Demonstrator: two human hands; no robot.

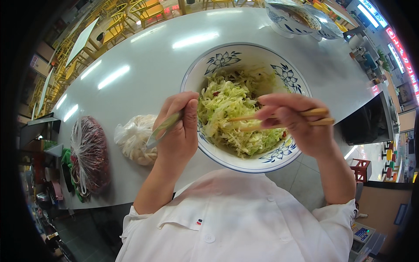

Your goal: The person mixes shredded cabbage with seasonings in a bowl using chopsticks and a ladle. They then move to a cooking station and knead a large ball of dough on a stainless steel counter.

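Observation:
A large white ceramic bowl with blue flower decoration [226,54] stands before me on the grey counter. Shredded cabbage [229,98] with a few dark red bits, perhaps dried chilli, fills much of it. My right hand [294,122], slightly blurred, holds a pair of wooden chopsticks [319,121] over the bowl, their tips at the cabbage. At the bowl's left rim, my left hand [178,127] grips a metal utensil [163,129] whose flat handle points down and left. The utensil's other end is hidden by the hand and cabbage.
Left on the counter [137,75] lie a clear bag of pale food pieces [139,139] and a plastic bag of dark red contents, likely dried chillies [93,157]. Patterned bowls [284,28] stand at the far right edge. A black-screened device [368,121] is at right; yellow chairs [149,11] stand beyond.

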